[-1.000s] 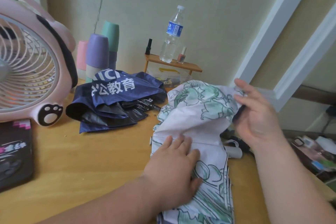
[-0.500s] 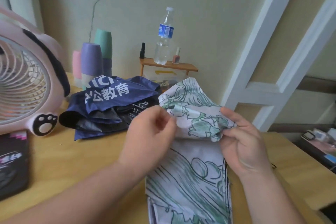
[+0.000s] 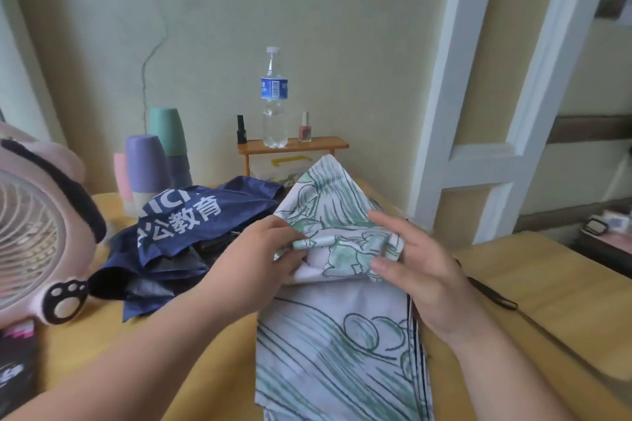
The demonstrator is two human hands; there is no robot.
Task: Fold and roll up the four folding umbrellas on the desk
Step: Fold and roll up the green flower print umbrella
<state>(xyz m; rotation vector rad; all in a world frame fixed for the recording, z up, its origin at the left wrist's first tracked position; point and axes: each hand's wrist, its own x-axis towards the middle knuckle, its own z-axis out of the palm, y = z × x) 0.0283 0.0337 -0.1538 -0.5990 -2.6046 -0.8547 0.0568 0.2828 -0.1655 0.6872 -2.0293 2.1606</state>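
Centrally on the yellow wooden desk [image 3: 554, 280] lay the white umbrella [image 3: 335, 345], its pale canopy printed with green and dark line drawings. The lower panel was spread flat and ran off the near edge of the view, while the upper part was bunched and folded over, one corner standing up toward the wall. The left hand [image 3: 253, 260] pinched a fold of that bunched cloth between thumb and curled fingers at its left side. The right hand [image 3: 420, 270] held the other side, thumb in front and fingers loosely spread across the fabric's back. Just beside the left hand, a crumpled navy umbrella [image 3: 184, 225] with white lettering took up the desk's middle left, with a pink fan [image 3: 37, 232] beyond it at the left edge. Pastel cups [image 3: 147, 164] stood stacked near the wall, and a water bottle [image 3: 273, 96] rose from a small wooden shelf [image 3: 294, 146] behind the raised corner. Bare wood showed right of the right hand, crossed only by a thin dark object [image 3: 492, 294] near the wrist, up to the desk's right edge.
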